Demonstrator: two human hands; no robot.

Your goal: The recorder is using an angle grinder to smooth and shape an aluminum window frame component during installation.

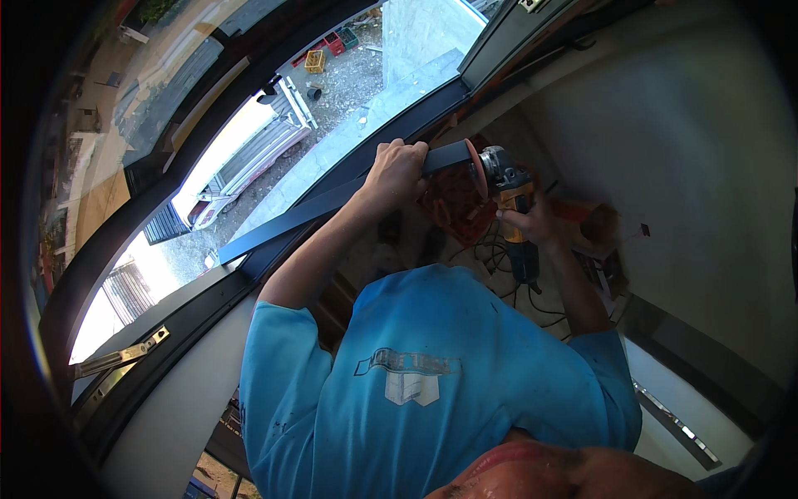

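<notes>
My left hand (394,171) is closed around a long dark grey metal strip (293,218) that lies slantwise along the window frame. My right hand (532,221) grips a yellow and black angle grinder (517,198) by its body. The grinder's reddish round disc (477,169) stands on edge at the strip's right end, to the right of my left hand. Whether disc and metal actually touch, I cannot tell. A black cord trails down from the grinder's rear end.
A dark window frame (416,115) runs diagonally past my hands, with a brass-coloured hinge arm (125,356) at lower left. Below the grinder, a red crate (465,208) and looped black cable (492,254) lie on the floor. A pale wall (665,141) rises at right.
</notes>
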